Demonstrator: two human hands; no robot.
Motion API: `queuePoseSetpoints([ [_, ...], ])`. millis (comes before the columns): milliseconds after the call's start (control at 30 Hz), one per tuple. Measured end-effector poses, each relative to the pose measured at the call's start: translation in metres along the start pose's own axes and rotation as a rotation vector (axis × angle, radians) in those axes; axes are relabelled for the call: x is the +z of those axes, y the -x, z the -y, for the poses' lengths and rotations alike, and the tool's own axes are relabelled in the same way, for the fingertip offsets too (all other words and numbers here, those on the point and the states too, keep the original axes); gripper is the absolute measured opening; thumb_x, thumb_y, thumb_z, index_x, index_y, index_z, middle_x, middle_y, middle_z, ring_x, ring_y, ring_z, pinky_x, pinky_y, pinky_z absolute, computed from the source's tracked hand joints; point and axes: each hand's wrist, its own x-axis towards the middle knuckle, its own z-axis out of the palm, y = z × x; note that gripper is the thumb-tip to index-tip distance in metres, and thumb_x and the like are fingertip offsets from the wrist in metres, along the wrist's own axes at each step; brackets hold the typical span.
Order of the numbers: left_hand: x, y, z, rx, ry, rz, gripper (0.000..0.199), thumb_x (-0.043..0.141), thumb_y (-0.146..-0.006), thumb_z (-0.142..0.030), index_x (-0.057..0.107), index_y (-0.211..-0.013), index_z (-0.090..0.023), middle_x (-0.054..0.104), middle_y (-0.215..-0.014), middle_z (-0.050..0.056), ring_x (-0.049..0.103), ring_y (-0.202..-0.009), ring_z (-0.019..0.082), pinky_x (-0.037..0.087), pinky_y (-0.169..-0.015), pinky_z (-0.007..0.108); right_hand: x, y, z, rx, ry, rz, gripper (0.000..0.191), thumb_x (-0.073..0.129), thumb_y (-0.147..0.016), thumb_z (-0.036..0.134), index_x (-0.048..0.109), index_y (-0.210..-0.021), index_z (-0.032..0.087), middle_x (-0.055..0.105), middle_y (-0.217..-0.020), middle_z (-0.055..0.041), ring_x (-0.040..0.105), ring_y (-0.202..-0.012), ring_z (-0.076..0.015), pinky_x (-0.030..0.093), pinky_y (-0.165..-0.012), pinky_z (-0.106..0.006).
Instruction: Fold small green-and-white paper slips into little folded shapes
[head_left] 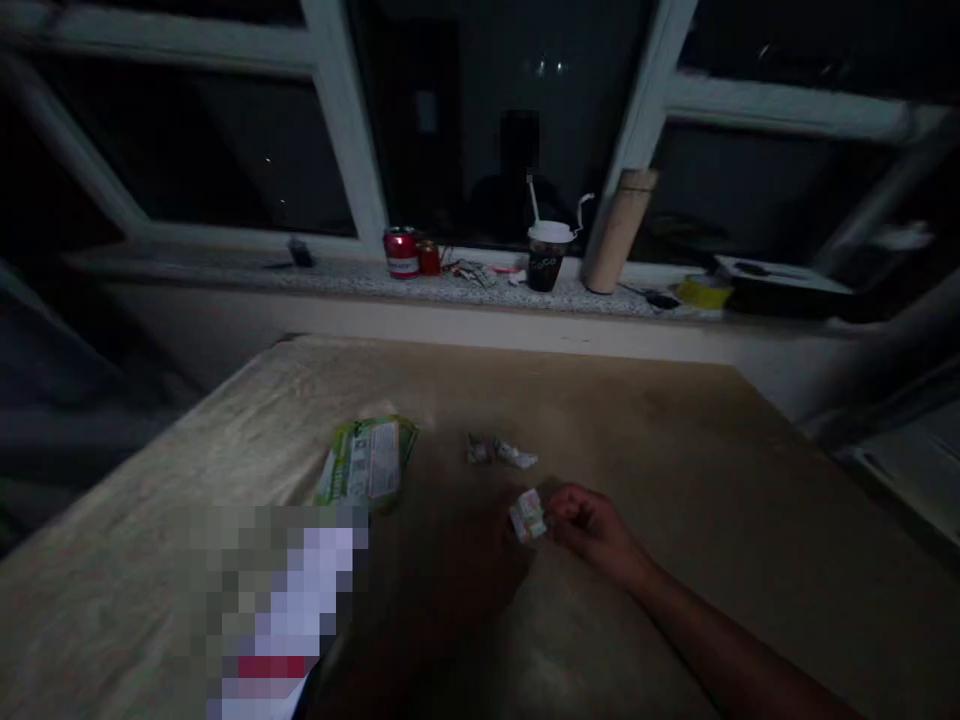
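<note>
A small white wrapper packet (528, 515) with coloured print is between my two hands, above the near middle of the table. My left hand (495, 555) is in deep shadow, its fingertips closed at the packet's left and lower side. My right hand (592, 525) pinches with curled fingers at the packet's right edge. Just beyond lie two small crumpled wrapped pieces, one dark (478, 449) and one whitish (515, 455). To the left rests a green printed bag (367, 460), lying flat. Whether the packet has been torn cannot be made out.
The table has a beige cover (600, 400). On the granite sill (337, 280) behind stand a red can (401, 253), a dark cup (546, 262) with straws, a tan cylinder (621, 232) and a yellow item (703, 292). A pixelated whitish area (300, 600) fills the near left.
</note>
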Motion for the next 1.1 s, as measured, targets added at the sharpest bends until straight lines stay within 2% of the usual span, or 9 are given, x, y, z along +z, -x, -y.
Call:
queuePoseSetpoints([
  [133,0.0,0.001,0.0,0.032,-0.034,0.002,0.058,0.068,-0.089,-0.022,0.063,-0.146,-0.018,0.081,-0.125,0.014,0.079,-0.108,0.035,0.062,-0.094,0.045,0.001,-0.002,0.001,-0.009,0.054,-0.015,0.045,0.063,-0.097,0.063,0.062,-0.089,0.019,0.061,-0.067,0.0003,0.05,-0.053,-0.0121,0.04,-0.051,-0.023],
  [233,0.001,0.005,0.001,0.056,-0.061,0.0,0.052,0.067,-0.088,-0.021,0.067,-0.141,-0.016,0.081,-0.124,0.017,0.078,-0.107,0.039,0.061,-0.094,0.049,0.002,0.002,0.003,-0.03,0.134,-0.006,0.034,0.061,-0.101,0.051,0.064,-0.089,0.019,0.06,-0.067,0.001,0.051,-0.055,-0.0125,0.04,-0.052,-0.023],
  [333,0.007,0.008,0.003,0.065,-0.09,-0.01,0.045,0.068,-0.085,-0.023,0.072,-0.13,-0.017,0.084,-0.113,0.016,0.079,-0.098,0.04,0.061,-0.086,0.05,0.0,0.008,0.006,-0.071,0.245,0.024,0.021,0.063,-0.1,0.035,0.066,-0.087,0.02,0.056,-0.064,0.0033,0.05,-0.056,-0.0129,0.038,-0.054,-0.024],
  [500,0.021,0.011,0.016,0.131,-0.15,-0.038,0.055,0.079,-0.075,-0.027,0.072,-0.129,-0.02,0.084,-0.112,0.013,0.079,-0.097,0.04,0.061,-0.087,0.052,-0.007,0.015,0.011,-0.182,0.429,0.06,0.013,0.06,-0.096,0.018,0.066,-0.085,0.021,0.057,-0.066,0.0027,0.053,-0.059,-0.0148,0.037,-0.06,-0.027],
  [633,0.026,0.01,0.032,0.225,-0.182,-0.037,0.052,0.083,-0.077,-0.029,0.072,-0.127,-0.021,0.084,-0.114,0.012,0.079,-0.098,0.038,0.062,-0.091,0.054,-0.014,0.018,0.011,-0.281,0.538,0.075,0.021,0.061,-0.099,0.02,0.064,-0.078,0.021,0.065,-0.073,-0.0014,0.06,-0.07,-0.019,0.042,-0.074,-0.033],
  [767,0.03,0.01,0.044,0.278,-0.172,-0.06,0.045,0.082,-0.083,-0.024,0.071,-0.126,-0.022,0.08,-0.114,0.011,0.076,-0.101,0.034,0.063,-0.091,0.052,-0.017,0.017,0.009,-0.32,0.579,0.07,0.021,0.061,-0.102,0.023,0.065,-0.081,0.022,0.069,-0.078,-0.0026,0.063,-0.075,-0.0205,0.044,-0.082,-0.037],
  [900,0.031,0.01,0.044,0.329,-0.15,-0.095,0.047,0.082,-0.084,-0.02,0.069,-0.129,-0.023,0.073,-0.127,0.011,0.07,-0.114,0.033,0.06,-0.099,0.048,-0.018,0.015,0.009,-0.318,0.59,0.076,0.012,0.065,-0.1,0.02,0.068,-0.089,0.022,0.073,-0.087,-0.0034,0.066,-0.084,-0.0217,0.045,-0.086,-0.038],
  [967,0.03,0.008,0.042,0.364,-0.135,-0.105,0.041,0.082,-0.086,-0.02,0.07,-0.124,-0.024,0.073,-0.126,0.009,0.069,-0.115,0.031,0.057,-0.101,0.047,-0.018,0.015,0.011,-0.312,0.597,0.088,0.003,0.069,-0.098,0.02,0.071,-0.096,0.023,0.074,-0.094,-0.0039,0.068,-0.092,-0.0231,0.045,-0.09,-0.039],
  [1100,0.032,0.004,0.041,0.416,-0.105,-0.137,0.023,0.08,-0.09,-0.019,0.073,-0.111,-0.023,0.076,-0.113,0.006,0.069,-0.104,0.028,0.056,-0.094,0.045,-0.02,0.015,0.013,-0.287,0.619,0.113,0.019,0.08,-0.093,0.026,0.073,-0.11,0.023,0.076,-0.107,-0.0051,0.068,-0.103,-0.0262,0.045,-0.097,-0.043],
])
